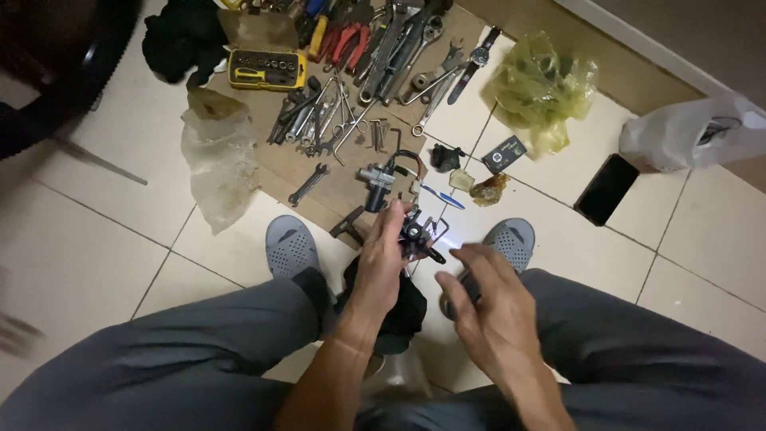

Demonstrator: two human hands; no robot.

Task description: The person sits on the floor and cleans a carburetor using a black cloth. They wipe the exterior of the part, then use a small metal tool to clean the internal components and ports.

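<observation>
Gripping a small black mechanical part [415, 236] between thumb and fingertips, the person's left hand [381, 255] holds it up between the knees, above the tiled floor [96, 239]; the part sits at the upper right of that hand, just clear of the fingers, and its exact shape is too small and dark to make out. To the right, the right hand [491, 307] hangs near the part with fingers loosely spread and nothing in it, not touching the part. At the far left a clear crumpled plastic bag [217, 156] lies by the left edge of a cardboard sheet [295, 164], which carries a scatter of wrenches [315, 120] and, near its front edge, a grey metal assembly with wires [381, 182]. A black cloth [399, 311] under the left wrist is mostly hidden by the arm. Two grey perforated shoes [291, 246] flank the hands. Farther right lie a yellow-green plastic bag [542, 88] and a dark phone [606, 189]; a white bag [694, 132] is cut off by the frame's right edge.
</observation>
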